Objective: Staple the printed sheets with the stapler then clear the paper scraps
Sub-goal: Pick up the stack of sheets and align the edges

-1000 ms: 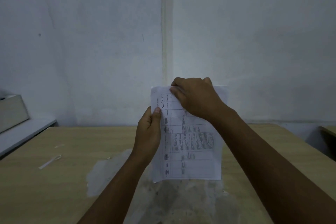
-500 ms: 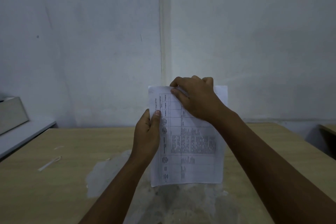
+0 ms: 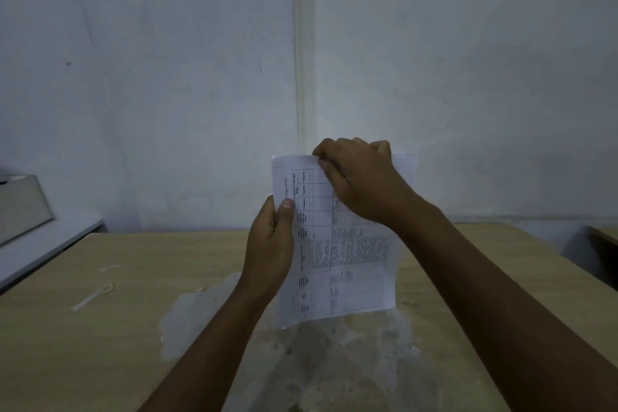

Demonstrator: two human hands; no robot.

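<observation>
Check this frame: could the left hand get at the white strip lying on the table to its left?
Probably not yet: the left hand grips the printed sheets, held upright with the right hand. The table around the white strip looks unobstructed.

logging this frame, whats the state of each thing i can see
printed sheets: held upright above the table, off its surface
left hand: grips the sheets' left edge, thumb on front
right hand: pinches the sheets' top edge
paper scrap: lying flat on the table, far left, untouched
wooden table: pale worn patch in the middle
</observation>
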